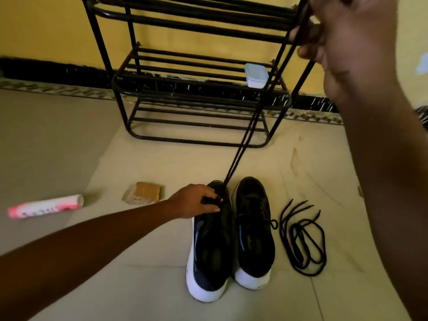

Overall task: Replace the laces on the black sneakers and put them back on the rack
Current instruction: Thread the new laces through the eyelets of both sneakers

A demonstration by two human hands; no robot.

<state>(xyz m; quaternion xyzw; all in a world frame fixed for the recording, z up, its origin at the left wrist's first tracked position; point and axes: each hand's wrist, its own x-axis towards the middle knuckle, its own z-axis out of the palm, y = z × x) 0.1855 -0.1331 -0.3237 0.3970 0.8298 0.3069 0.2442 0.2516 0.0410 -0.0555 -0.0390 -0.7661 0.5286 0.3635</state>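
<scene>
Above sneakers (252,228), right hand (352,42) around lace (241,147)

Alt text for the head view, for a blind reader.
The right hand holds a black lace taut above the left sneaker, which the left hand grips. The right sneaker stands beside it, with loose laces nearby and a black rack behind.

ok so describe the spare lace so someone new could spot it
Start at the black rack by the yellow wall, then drop to the sneakers on the floor before it. The spare lace lies coiled on the floor just right of the right sneaker. Unlike the taut lace the right hand holds above the left sneaker, it lies untouched.
</scene>
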